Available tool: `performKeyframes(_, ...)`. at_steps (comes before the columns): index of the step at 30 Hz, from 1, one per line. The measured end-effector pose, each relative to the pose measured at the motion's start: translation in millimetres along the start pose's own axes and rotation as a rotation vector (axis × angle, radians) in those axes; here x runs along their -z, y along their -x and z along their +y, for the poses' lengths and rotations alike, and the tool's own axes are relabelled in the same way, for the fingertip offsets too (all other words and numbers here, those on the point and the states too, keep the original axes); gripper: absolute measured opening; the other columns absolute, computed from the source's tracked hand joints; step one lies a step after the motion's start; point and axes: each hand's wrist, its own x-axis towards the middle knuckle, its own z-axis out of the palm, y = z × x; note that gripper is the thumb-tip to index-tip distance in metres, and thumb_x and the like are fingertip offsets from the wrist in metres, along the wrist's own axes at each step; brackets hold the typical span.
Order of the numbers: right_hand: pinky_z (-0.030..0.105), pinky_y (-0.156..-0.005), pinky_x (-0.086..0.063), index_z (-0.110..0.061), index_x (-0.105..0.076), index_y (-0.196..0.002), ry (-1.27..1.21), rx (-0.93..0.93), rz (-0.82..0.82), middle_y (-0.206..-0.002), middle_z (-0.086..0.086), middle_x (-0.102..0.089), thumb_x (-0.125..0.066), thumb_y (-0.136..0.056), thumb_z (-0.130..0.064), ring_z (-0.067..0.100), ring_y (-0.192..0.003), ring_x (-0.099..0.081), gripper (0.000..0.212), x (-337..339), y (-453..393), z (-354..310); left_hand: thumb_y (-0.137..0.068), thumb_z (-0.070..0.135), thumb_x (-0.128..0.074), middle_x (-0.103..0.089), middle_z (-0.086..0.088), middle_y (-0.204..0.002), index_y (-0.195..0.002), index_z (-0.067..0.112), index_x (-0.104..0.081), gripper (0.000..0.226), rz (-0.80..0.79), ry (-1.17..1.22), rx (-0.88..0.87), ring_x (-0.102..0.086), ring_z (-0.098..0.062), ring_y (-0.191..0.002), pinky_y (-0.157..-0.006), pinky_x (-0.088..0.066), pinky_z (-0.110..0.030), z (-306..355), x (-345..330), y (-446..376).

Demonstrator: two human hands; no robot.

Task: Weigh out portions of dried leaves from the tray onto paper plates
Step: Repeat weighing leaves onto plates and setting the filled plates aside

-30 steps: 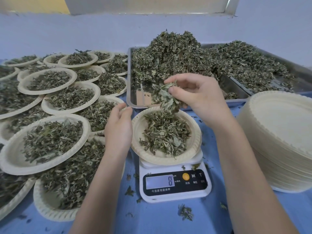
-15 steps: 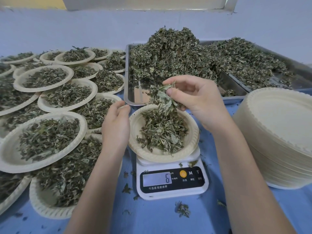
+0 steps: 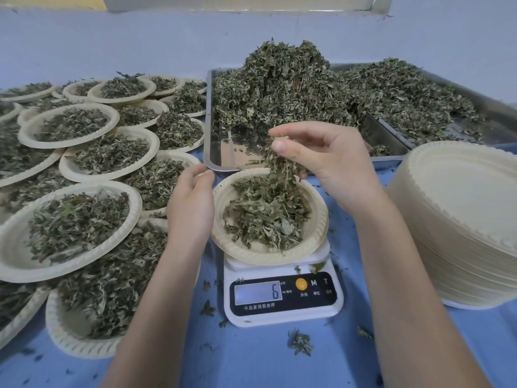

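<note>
A paper plate with dried leaves sits on a white kitchen scale whose display reads 6. My right hand hovers over the plate's far edge and holds a clump of dried leaves between thumb and fingers, some of them trailing down onto the plate. My left hand rests at the plate's left rim with its fingers loosely curled. Behind the scale stands a metal tray piled high with dried leaves.
Several filled paper plates overlap across the left half of the blue table. A tall stack of unused paper plates stands at the right. A second metal tray of leaves is at the back right. Leaf crumbs lie near the scale.
The scale reading fell from 8 to 6. My right hand has opened its fingers a little over the plate and the clump hangs lower. The left hand stays at the rim.
</note>
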Motion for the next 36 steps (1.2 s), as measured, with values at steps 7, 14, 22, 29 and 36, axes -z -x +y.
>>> performKeyframes(7, 0.018, -0.049, -0.05, -0.028, -0.071, -0.088, -0.041, 0.028, 0.067, -0.072, -0.017, -0.069, -0.072, -0.083, -0.019, -0.002, -0.07, -0.06, 0.01, 2.0, -0.4, -1.4, -0.075, 0.041, -0.047, -0.064, 0.005, -0.112, -0.106, 0.037, -0.058, 0.033, -0.011, -0.016, -0.01, -0.059, -0.021, -0.111, -0.101, -0.043, -0.049, 0.9, -0.5, 0.9)
performKeyframes(14, 0.018, -0.05, -0.051, -0.028, -0.071, -0.089, -0.054, 0.039, 0.089, -0.073, -0.019, -0.069, -0.071, -0.084, -0.019, -0.004, -0.071, -0.06, 0.01, 2.9, -0.2, -1.7, -0.083, 0.037, -0.048, -0.063, 0.005, -0.114, -0.108, 0.036, -0.057, 0.027, -0.008, -0.03, -0.025, -0.058, -0.021, -0.112, -0.101, -0.042, -0.049, -0.5, -0.9, 0.9)
performKeyframes(22, 0.019, -0.051, -0.052, -0.025, -0.07, -0.09, -0.067, 0.053, 0.055, -0.074, -0.018, -0.07, -0.071, -0.084, -0.017, -0.004, -0.071, -0.062, 0.011, 1.6, -0.4, -1.2, -0.073, 0.042, -0.047, -0.064, 0.006, -0.113, -0.104, 0.038, -0.058, 0.033, -0.003, -0.03, -0.011, -0.058, -0.023, -0.111, -0.101, -0.042, -0.048, 0.9, -1.5, 1.4)
performKeyframes(29, 0.015, -0.068, -0.049, -0.025, -0.071, -0.088, -0.043, 0.124, -0.023, -0.073, -0.014, -0.071, -0.077, -0.076, -0.019, 0.0, -0.07, -0.065, 0.015, 1.1, -0.5, -1.5, -0.075, 0.04, -0.048, -0.065, 0.006, -0.111, -0.102, 0.038, -0.058, 0.029, -0.001, -0.018, -0.007, -0.059, -0.021, -0.109, -0.101, -0.043, -0.048, 0.6, -1.1, 1.0)
performKeyframes(36, 0.016, -0.068, -0.051, -0.02, -0.071, -0.087, -0.085, 0.117, 0.018, -0.075, -0.013, -0.071, -0.076, -0.076, -0.009, 0.003, -0.073, -0.065, 0.016, 3.8, -1.6, -0.5, -0.089, 0.031, -0.049, -0.063, 0.006, -0.111, -0.108, 0.035, -0.058, 0.021, 0.008, -0.017, -0.015, -0.058, -0.02, -0.11, -0.102, -0.042, -0.047, -2.3, -1.2, -1.3)
